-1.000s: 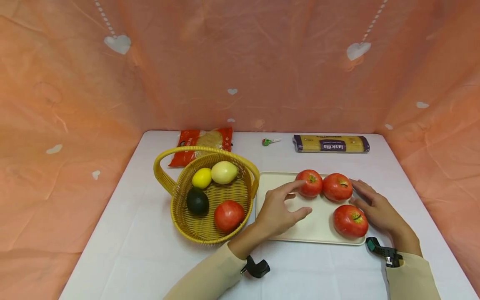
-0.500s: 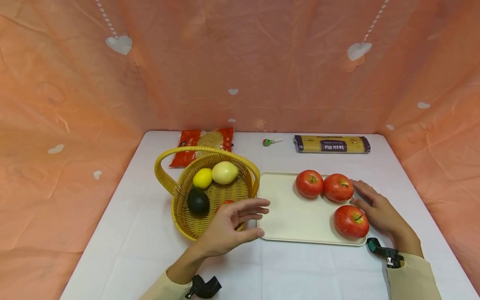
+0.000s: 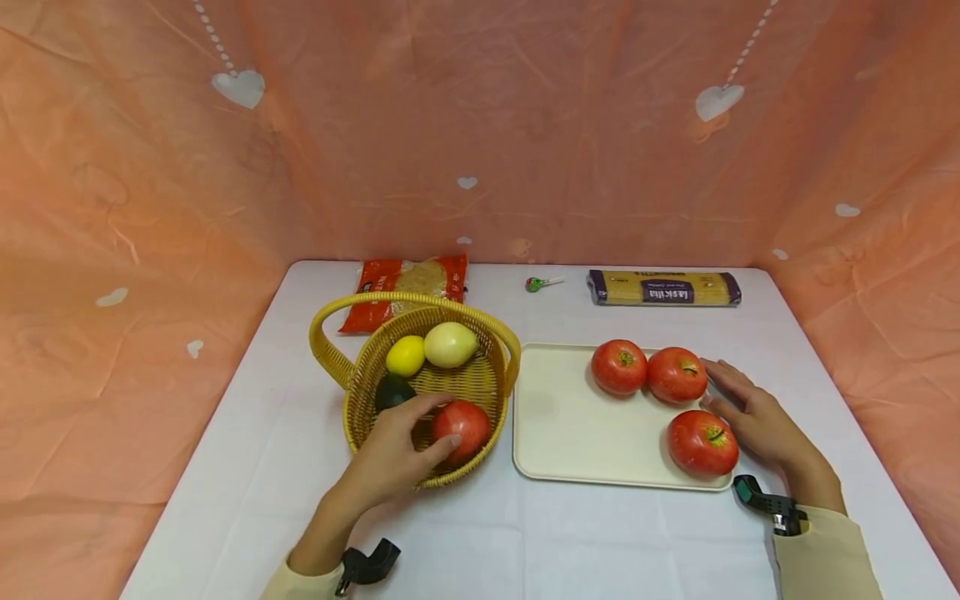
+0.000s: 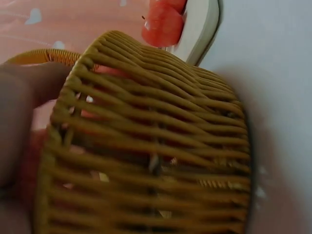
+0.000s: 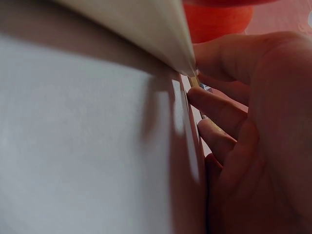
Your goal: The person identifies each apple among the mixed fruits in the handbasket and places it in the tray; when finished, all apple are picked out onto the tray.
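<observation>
My left hand [image 3: 393,446] reaches over the near side of a yellow wicker basket [image 3: 356,417], fingers and thumb round a smooth red fruit [image 3: 463,431] inside it. In the left wrist view the basket's woven wall [image 4: 156,126] hides most of that grip. A dark green avocado [image 3: 392,392], partly behind the hand, shares the basket with a yellow lemon [image 3: 406,356] and a larger pale yellow fruit [image 3: 450,345]. My right hand [image 3: 761,425] rests at the right end of a cream tray [image 3: 585,442], its loose fingers close beside two of three red apples [image 3: 702,443].
Behind the basket lies a red packet of pasta [image 3: 408,292]. A green-wrapped lollipop [image 3: 535,284] and a long spaghetti pack [image 3: 663,288] lie along the table's back edge. An orange cloth [image 3: 480,125] with hearts hangs round the white table.
My left hand has moved left from over the tray, across the basket's near rim, and closed round the red fruit. The right hand and the apples have stayed put.
</observation>
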The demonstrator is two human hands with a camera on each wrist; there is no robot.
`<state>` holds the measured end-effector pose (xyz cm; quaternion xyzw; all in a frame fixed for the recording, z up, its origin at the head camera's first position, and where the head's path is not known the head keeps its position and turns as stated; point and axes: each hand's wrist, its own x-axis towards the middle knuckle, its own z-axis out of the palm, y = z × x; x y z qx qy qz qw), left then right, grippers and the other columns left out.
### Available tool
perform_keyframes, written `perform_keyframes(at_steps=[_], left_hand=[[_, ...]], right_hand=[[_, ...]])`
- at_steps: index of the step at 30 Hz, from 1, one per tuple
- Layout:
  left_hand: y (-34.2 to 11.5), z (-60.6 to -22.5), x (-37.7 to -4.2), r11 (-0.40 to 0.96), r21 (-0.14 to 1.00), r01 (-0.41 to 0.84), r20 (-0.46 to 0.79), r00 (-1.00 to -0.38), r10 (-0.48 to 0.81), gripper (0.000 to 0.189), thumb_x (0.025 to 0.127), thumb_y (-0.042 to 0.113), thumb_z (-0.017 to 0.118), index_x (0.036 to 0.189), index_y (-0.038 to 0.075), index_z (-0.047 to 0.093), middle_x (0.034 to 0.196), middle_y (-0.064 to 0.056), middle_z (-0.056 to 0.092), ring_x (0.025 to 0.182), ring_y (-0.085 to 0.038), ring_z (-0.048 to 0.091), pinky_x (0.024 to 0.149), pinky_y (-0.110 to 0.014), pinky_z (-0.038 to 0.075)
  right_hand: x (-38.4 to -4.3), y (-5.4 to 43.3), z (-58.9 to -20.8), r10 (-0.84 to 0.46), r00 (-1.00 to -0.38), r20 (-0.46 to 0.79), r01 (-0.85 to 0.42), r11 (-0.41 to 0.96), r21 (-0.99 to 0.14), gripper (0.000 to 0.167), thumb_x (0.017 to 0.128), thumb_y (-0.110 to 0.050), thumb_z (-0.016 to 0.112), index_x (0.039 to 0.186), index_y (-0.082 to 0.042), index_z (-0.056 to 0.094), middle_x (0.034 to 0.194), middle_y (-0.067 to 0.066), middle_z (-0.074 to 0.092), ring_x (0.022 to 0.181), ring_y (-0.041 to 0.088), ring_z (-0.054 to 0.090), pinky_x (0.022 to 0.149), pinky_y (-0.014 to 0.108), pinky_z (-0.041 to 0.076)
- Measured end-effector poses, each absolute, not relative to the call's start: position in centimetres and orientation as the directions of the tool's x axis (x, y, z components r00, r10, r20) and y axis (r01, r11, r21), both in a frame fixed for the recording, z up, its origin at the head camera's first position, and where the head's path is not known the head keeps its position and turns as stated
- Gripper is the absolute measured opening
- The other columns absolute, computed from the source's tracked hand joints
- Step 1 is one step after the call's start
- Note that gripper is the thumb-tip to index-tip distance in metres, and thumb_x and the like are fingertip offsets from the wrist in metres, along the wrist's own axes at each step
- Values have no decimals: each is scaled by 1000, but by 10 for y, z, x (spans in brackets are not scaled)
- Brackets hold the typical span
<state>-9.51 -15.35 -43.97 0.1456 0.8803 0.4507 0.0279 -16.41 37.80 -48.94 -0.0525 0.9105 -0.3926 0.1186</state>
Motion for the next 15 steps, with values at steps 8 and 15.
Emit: perform_keyframes(at_steps=[8, 15], left_hand=[[-140, -440, -103, 688, 706, 168, -98, -939, 330, 77, 100, 34, 81, 166, 12, 47, 160, -13, 58, 143, -36, 58, 114, -62, 53], [-138, -440, -107, 672, 699, 245, 79, -960, 268, 56, 102, 21, 80, 153, 10, 62, 160, -14, 58, 141, -38, 61, 114, -61, 54]], right_hand=[[-165, 379, -489, -186, -962, -202, 17, 695, -719, 68, 114, -33, 56, 175, -19, 28, 180, 31, 12, 165, 59, 5, 115, 92, 14], [-165, 379, -489, -179, -963, -201, 17, 706, -708, 68, 114, -32, 56, 175, -20, 28, 180, 30, 13, 165, 59, 5, 116, 91, 14]])
